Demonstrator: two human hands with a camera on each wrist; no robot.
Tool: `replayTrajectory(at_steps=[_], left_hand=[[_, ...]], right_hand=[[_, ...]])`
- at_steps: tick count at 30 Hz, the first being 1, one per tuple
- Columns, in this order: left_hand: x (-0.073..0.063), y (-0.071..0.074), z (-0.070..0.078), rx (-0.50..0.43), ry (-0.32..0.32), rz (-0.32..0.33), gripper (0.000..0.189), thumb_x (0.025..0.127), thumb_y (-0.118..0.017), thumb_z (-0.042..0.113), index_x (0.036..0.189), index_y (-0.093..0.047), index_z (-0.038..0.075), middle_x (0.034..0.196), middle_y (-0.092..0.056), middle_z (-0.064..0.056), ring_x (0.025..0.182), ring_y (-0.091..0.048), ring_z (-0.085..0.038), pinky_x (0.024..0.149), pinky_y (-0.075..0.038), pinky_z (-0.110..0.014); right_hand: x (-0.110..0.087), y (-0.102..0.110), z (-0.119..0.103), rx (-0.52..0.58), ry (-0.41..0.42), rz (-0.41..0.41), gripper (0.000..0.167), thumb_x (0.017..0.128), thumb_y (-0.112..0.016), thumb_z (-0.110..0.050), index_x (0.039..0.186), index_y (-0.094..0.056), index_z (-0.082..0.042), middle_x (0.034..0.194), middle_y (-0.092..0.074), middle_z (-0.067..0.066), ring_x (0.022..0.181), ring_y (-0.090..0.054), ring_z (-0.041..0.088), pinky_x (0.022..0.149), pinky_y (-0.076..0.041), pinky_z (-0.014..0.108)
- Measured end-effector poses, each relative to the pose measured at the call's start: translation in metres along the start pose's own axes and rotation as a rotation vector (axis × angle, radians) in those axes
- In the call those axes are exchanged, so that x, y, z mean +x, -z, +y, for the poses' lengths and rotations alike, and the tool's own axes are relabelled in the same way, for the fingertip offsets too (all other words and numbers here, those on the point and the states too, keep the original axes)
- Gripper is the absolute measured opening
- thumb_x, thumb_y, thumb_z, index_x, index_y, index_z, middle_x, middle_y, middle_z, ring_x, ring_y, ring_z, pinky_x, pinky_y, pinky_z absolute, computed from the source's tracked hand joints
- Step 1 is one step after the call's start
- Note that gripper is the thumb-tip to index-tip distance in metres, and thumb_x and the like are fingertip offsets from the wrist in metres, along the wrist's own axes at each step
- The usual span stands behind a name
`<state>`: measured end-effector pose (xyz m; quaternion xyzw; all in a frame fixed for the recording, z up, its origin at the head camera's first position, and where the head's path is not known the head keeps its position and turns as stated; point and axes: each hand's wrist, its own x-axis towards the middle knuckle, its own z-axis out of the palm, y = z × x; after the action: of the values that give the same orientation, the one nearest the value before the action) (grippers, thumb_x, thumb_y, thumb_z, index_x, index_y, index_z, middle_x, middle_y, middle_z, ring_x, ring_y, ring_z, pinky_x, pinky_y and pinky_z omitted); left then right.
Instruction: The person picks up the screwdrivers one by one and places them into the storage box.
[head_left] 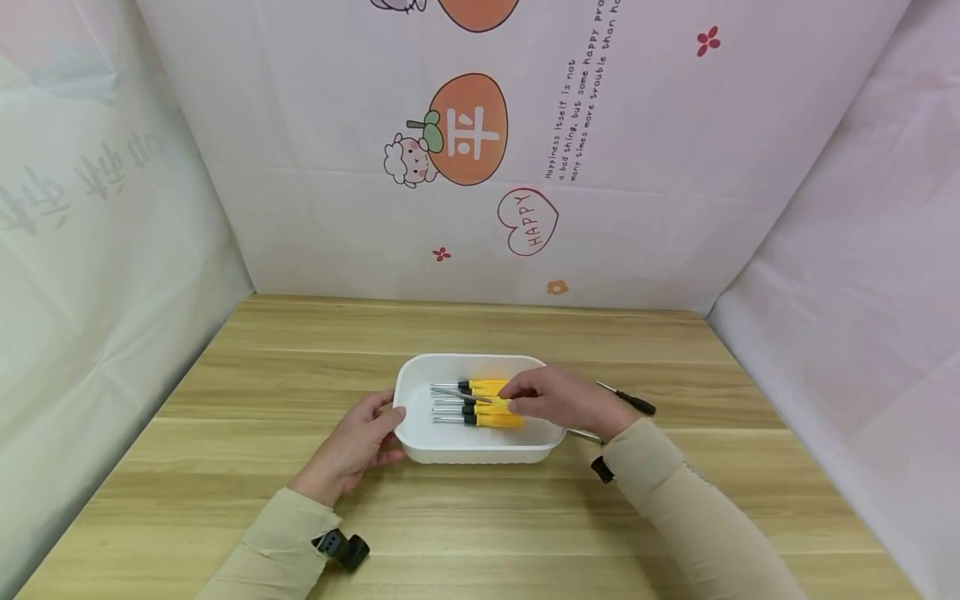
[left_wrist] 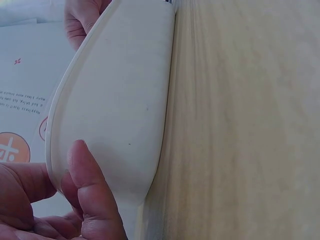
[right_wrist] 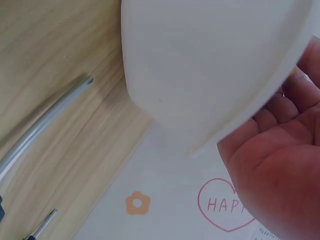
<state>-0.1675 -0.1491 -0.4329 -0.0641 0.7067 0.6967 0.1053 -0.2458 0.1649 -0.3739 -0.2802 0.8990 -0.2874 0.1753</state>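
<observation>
A white plastic tray (head_left: pixel 480 456) sits on the wooden table with several yellow-and-black screwdrivers (head_left: pixel 497 422) lying side by side inside it, metal shafts pointing left. My left hand (head_left: pixel 358 447) grips the tray's left end, thumb over the rim and fingers against the outer wall (left_wrist: pixel 112 100). Over the right part of the tray, my right hand (head_left: pixel 558 397) pinches the yellow handle of a screwdriver (head_left: pixel 472 396). Its shaft slants leftward across the others. In the right wrist view the tray wall (right_wrist: pixel 210 65) hides what the right fingers hold.
Right of the tray lies a screwdriver with a black handle (head_left: pixel 637 403). Nearer the tray, a metal shaft (head_left: pixel 585 435) shows partly under my right forearm; the right wrist view shows this shaft (right_wrist: pixel 47 118) closer. A printed white cloth (head_left: pixel 337 208) stands behind the table.
</observation>
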Motion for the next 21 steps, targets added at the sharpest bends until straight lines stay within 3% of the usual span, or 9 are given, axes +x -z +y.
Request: replayTrajectory(at_steps=[10, 21], left_hand=[[0.0, 0.0, 0.0, 0.001, -0.003, -0.005, 0.054, 0.109, -0.053, 0.02, 0.159, -0.038, 0.006, 0.109, -0.049, -0.013, 0.084, -0.056, -0.018, 0.067, -0.059, -0.026], [0.0, 0.0, 0.0, 0.006, 0.001, 0.007, 0.052, 0.109, -0.054, 0.02, 0.158, -0.04, 0.008, 0.109, -0.05, -0.012, 0.085, -0.056, -0.018, 0.068, -0.06, -0.026]], right_hand=[[0.007, -0.01, -0.003, -0.053, 0.023, -0.052, 0.02, 0.103, -0.068, -0.021, 0.121, -0.077, -0.017, 0.12, -0.072, -0.005, 0.107, -0.063, 0.01, 0.096, -0.055, 0.036], [0.012, -0.019, -0.007, -0.15, 0.084, -0.075, 0.017, 0.101, -0.068, -0.013, 0.113, -0.08, -0.017, 0.108, -0.073, -0.009, 0.091, -0.06, 0.007, 0.087, -0.054, 0.028]])
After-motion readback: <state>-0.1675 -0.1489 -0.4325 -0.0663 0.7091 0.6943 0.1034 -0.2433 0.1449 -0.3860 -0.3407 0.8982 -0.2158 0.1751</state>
